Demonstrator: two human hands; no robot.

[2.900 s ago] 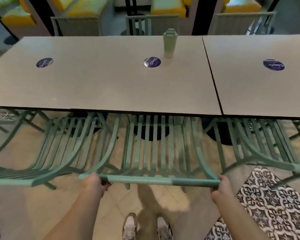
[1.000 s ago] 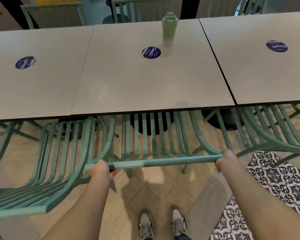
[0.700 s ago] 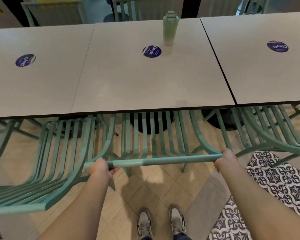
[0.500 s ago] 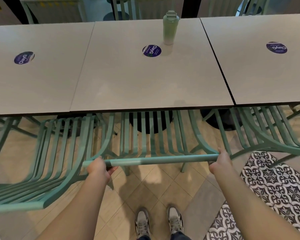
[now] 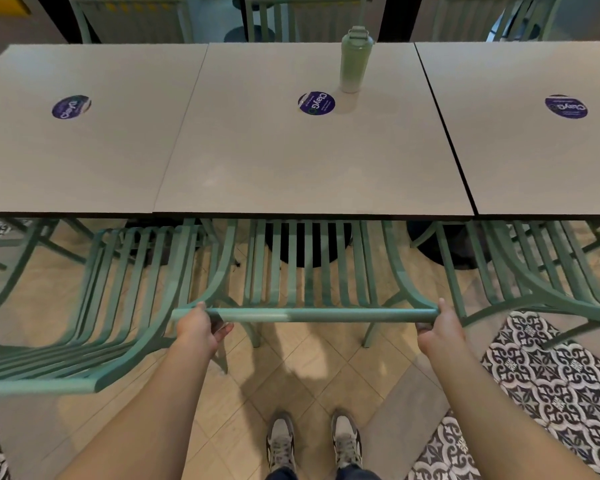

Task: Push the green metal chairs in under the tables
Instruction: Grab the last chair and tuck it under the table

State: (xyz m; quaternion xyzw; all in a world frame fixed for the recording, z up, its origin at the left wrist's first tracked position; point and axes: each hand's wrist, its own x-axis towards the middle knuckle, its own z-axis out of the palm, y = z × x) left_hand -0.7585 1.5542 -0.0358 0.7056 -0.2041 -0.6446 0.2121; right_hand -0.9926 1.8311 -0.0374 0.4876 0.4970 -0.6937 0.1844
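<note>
2 hands curl around the top rail (image 5: 326,315) of the middle green chair (image 5: 309,271) — left hand (image 5: 198,329) and right hand (image 5: 439,327) at opposite ends. Its seat sits partly beneath the table (image 5: 309,161); I'd push evenly, keeping it square between both neighbours.

The green chair (image 5: 309,271) is painted metal — smooth, a little shiny on its top bar. The grey table (image 5: 309,161) looks flat and matt. The floor tiles (image 5: 309,368) are smooth — the water bottle (image 5: 354,58) looks matt.
</note>
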